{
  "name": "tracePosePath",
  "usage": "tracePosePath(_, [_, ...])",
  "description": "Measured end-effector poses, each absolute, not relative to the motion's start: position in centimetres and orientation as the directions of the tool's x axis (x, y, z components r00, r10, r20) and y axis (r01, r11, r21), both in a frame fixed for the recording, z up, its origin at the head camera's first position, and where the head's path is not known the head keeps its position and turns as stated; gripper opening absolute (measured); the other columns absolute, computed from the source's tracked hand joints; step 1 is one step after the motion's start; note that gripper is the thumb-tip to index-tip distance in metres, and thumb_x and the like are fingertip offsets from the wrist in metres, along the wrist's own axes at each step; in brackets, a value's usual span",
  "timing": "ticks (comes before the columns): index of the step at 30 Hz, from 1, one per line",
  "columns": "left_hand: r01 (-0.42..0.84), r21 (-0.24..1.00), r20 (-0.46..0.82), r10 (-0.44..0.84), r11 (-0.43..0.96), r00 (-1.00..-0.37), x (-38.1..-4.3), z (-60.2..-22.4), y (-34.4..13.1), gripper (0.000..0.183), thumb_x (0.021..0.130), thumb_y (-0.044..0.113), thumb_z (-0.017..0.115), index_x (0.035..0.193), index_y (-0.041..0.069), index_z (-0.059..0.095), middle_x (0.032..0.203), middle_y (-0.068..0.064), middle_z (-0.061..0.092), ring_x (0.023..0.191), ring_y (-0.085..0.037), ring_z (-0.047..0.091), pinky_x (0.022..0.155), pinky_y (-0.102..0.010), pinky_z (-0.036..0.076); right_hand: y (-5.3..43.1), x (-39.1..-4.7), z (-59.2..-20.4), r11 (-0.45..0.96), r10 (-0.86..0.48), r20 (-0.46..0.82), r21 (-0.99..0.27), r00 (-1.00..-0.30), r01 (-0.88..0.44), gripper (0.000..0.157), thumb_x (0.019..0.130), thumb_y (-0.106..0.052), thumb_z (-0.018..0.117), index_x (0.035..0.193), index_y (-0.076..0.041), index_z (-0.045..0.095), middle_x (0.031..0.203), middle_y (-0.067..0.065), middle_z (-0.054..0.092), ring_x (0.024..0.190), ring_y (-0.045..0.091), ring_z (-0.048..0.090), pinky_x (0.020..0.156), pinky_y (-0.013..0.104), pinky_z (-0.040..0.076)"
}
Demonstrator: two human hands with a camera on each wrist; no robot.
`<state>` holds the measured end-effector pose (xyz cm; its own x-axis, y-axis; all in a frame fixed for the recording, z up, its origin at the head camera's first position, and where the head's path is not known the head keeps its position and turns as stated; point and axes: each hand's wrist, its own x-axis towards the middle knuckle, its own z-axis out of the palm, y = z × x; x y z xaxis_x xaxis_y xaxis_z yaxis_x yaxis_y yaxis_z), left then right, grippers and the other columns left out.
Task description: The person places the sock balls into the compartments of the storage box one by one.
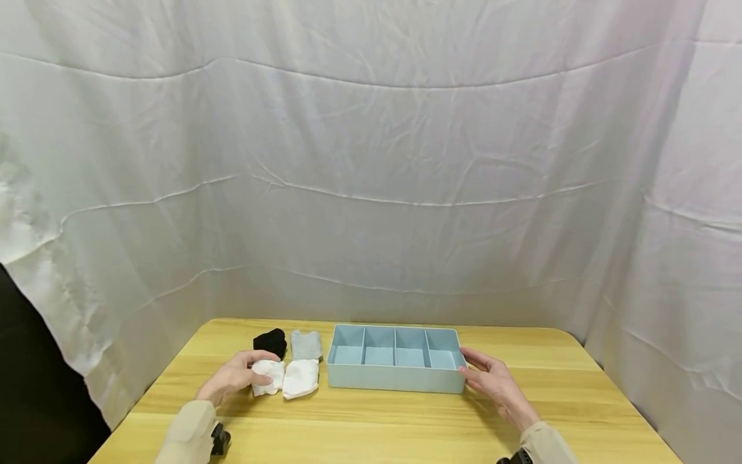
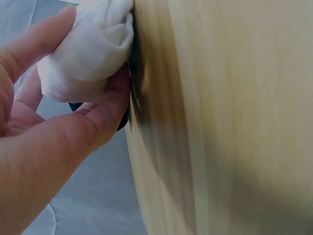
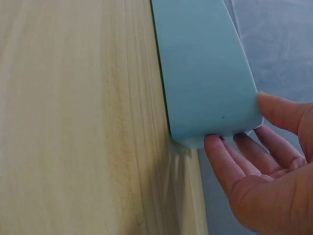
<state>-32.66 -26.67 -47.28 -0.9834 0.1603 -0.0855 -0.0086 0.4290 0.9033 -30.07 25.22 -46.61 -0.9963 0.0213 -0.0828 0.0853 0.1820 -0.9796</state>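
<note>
A rolled white sock (image 2: 88,54) lies between the thumb and fingers of my left hand (image 1: 234,375), which grips it at the left of the table. Just right of it is a second folded white sock (image 1: 301,379). Behind these two lie a black sock (image 1: 270,343) and a grey one, the grey sock (image 1: 306,345) at the right. My right hand (image 1: 493,383) touches the right end of a pale blue box (image 1: 397,379). Its fingers (image 3: 222,164) extend to the end wall, and the thumb rests at the upper corner. The box has several compartments in a row.
The wooden table (image 1: 371,425) has rounded back corners. Pale grey curtains (image 1: 406,245) hang behind it and along both sides. Something black (image 1: 40,380) shows at the far left, beyond the curtain.
</note>
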Motion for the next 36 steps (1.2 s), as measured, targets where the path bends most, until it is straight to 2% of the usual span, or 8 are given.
tracePosePath(6, [0.031, 0.885, -0.05, 0.162, 0.464, -0.986, -32.6, -46.9, -26.8, 0.044, 0.08, 0.004, 0.076, 0.123, 0.002, 0.065, 0.124, -0.02, 0.059, 0.105, -0.026, 0.054, 0.08, -0.031, 0.049, 25.2, -30.0, -46.7, 0.187, 0.024, -0.089, -0.978, -0.996, 0.092, 0.054, 0.096, -0.009, 0.062, 0.145, 0.004, 0.043, 0.15, 0.027, 0.039, 0.126, 0.031, 0.053, 0.101, 0.046, 0.048])
tracePosePath(12, [0.078, 0.877, 0.001, 0.16, 0.475, -0.987, -32.5, -46.0, -27.0, 0.048, 0.085, 0.015, 0.074, 0.129, 0.0, 0.061, 0.121, -0.019, 0.062, 0.094, -0.019, 0.056, 0.074, -0.029, 0.05, 25.2, -29.9, -46.7, 0.182, 0.023, -0.09, -0.979, -0.996, 0.093, 0.055, 0.095, -0.009, 0.063, 0.145, 0.004, 0.043, 0.15, 0.027, 0.039, 0.126, 0.03, 0.053, 0.1, 0.046, 0.048])
tracePosePath(18, [0.103, 0.916, 0.044, 0.16, 0.389, -0.986, -32.9, -45.2, -26.6, 0.053, 0.089, 0.015, 0.072, 0.135, -0.004, 0.055, 0.126, -0.025, 0.06, 0.092, -0.015, 0.06, 0.076, -0.026, 0.053, 25.2, -29.9, -46.6, 0.174, 0.029, -0.093, -0.98, -0.995, 0.097, 0.056, 0.095, -0.011, 0.064, 0.145, 0.002, 0.044, 0.15, 0.026, 0.04, 0.126, 0.03, 0.053, 0.101, 0.046, 0.048])
tracePosePath(22, [0.109, 0.923, 0.056, 0.152, 0.369, -0.987, -33.3, -44.9, -26.1, 0.054, 0.09, 0.018, 0.071, 0.137, -0.003, 0.053, 0.126, -0.021, 0.062, 0.095, -0.014, 0.06, 0.079, -0.025, 0.052, 25.2, -29.9, -46.5, 0.173, 0.024, -0.094, -0.98, -0.995, 0.097, 0.057, 0.094, -0.012, 0.065, 0.145, 0.003, 0.043, 0.15, 0.026, 0.039, 0.126, 0.03, 0.053, 0.102, 0.046, 0.048])
tracePosePath(25, [0.116, 0.929, 0.07, 0.139, 0.352, -0.988, -33.6, -44.8, -25.5, 0.053, 0.09, 0.018, 0.072, 0.136, 0.0, 0.055, 0.125, -0.019, 0.063, 0.093, -0.014, 0.06, 0.077, -0.026, 0.053, 25.2, -29.9, -46.4, 0.177, 0.024, -0.093, -0.98, -0.995, 0.096, 0.057, 0.095, -0.011, 0.065, 0.145, 0.003, 0.042, 0.15, 0.027, 0.038, 0.126, 0.031, 0.053, 0.102, 0.046, 0.047])
tracePosePath(33, [0.149, 0.948, 0.1, 0.178, 0.283, -0.979, -34.2, -44.4, -23.8, 0.05, 0.092, 0.013, 0.069, 0.137, -0.004, 0.053, 0.115, -0.019, 0.063, 0.085, -0.014, 0.06, 0.069, -0.028, 0.056, 25.2, -29.9, -46.4, 0.172, 0.031, -0.094, -0.98, -0.995, 0.098, 0.059, 0.093, -0.013, 0.067, 0.145, 0.003, 0.044, 0.15, 0.026, 0.039, 0.124, 0.029, 0.054, 0.101, 0.046, 0.048])
tracePosePath(36, [0.149, 0.947, 0.102, 0.175, 0.283, -0.979, -34.6, -44.3, -23.1, 0.05, 0.091, 0.014, 0.07, 0.137, 0.0, 0.054, 0.113, -0.017, 0.063, 0.083, -0.014, 0.059, 0.067, -0.03, 0.056, 25.2, -29.9, -46.4, 0.172, 0.023, -0.086, -0.981, -0.996, 0.089, 0.06, 0.092, -0.013, 0.068, 0.145, 0.004, 0.043, 0.15, 0.027, 0.039, 0.124, 0.029, 0.054, 0.101, 0.047, 0.048])
